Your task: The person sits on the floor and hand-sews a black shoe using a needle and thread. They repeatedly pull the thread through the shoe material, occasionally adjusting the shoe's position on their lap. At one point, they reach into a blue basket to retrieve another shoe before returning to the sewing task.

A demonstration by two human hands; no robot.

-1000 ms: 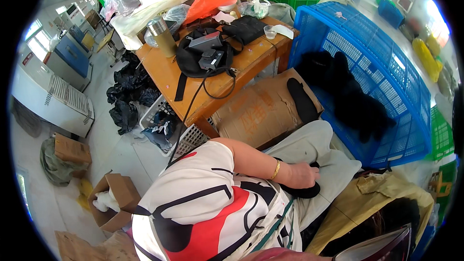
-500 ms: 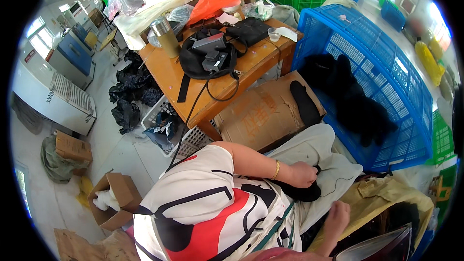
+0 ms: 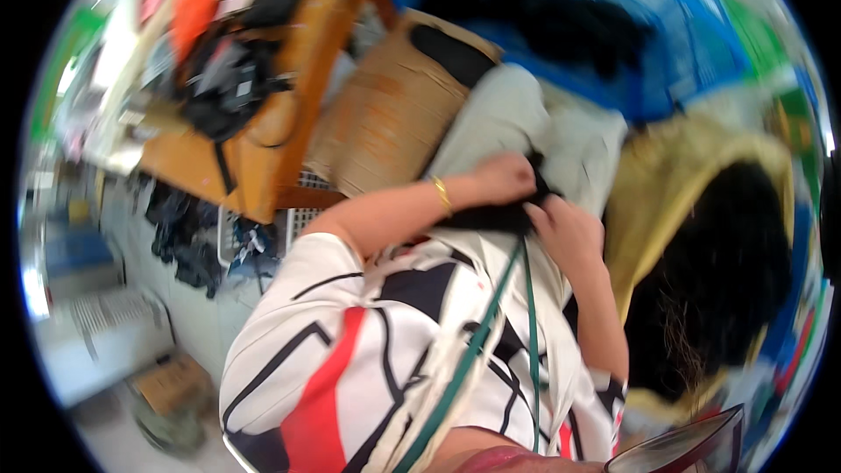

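Across my lap lies a black cloth piece (image 3: 484, 217), gathered up between my two hands. My left hand (image 3: 508, 178), with a gold bracelet at its wrist, is closed on its upper edge. The fingers of my right hand (image 3: 569, 232) pinch the same cloth a little nearer and to the right. Pale cloth (image 3: 499, 118) covers my knees beneath it. Motion blur hides the cloth's exact shape and the fingertips. Beyond my knees, a long, rounded black piece (image 3: 451, 54) rests on a brown cardboard box (image 3: 385, 114).
At right stands a yellow sack (image 3: 644, 201) with dark fluffy material (image 3: 714, 271) inside. A blue plastic crate (image 3: 701, 35) with black pieces (image 3: 534, 4) is at the far side. On the left, a wooden table (image 3: 263, 144) holds a black bag (image 3: 229, 83) and clutter.
My right hand has come up from beside the sack to the black cloth. My left hand has drawn the cloth nearer my body. The view has turned to the right and downward.
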